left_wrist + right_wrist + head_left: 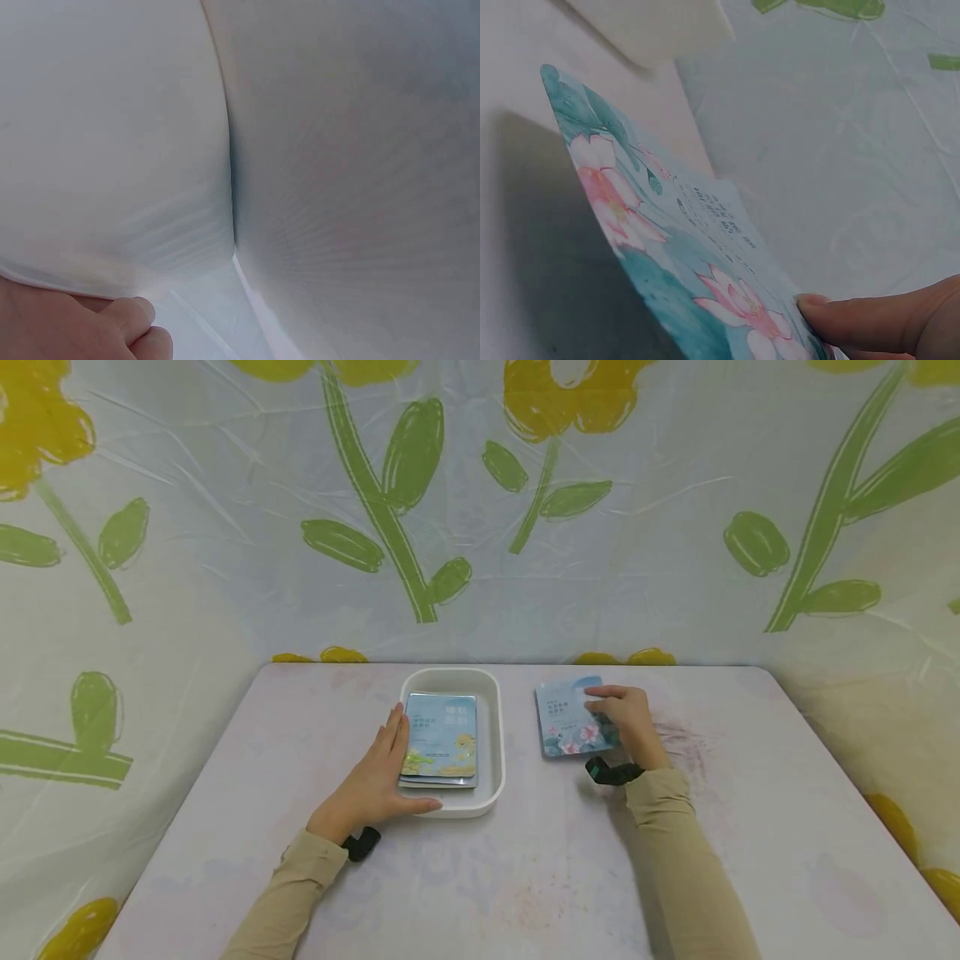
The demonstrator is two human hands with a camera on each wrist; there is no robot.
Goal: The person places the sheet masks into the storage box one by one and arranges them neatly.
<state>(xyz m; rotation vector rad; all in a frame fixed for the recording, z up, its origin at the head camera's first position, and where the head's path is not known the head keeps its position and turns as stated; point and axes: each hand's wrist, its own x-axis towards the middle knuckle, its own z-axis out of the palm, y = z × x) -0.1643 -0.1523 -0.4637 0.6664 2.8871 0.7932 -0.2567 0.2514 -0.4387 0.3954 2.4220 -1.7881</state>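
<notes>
My right hand (628, 718) pinches the right side of a flat blue face mask packet (564, 727), printed with pink lotus flowers. In the right wrist view, the packet (660, 217) is tilted above the table and casts a shadow; the thumb (870, 319) lies against its edge. A white plastic bin (491, 802) stands to the left. Within it lies a small stack of similar packets, the top packet (441, 739) bearing yellow flowers. My left hand (378, 781) rests on the bin's left rim with straight fingers, its thumb stretched along the near rim. The left wrist view mostly shows the bin's outer wall (112, 150).
A pale table (517, 893) with faint prints and reddish smudges carries everything. Behind it and at both sides hangs a white cloth (652, 560) with yellow flowers and green leaves. The bin and the held packet are near the table's back edge.
</notes>
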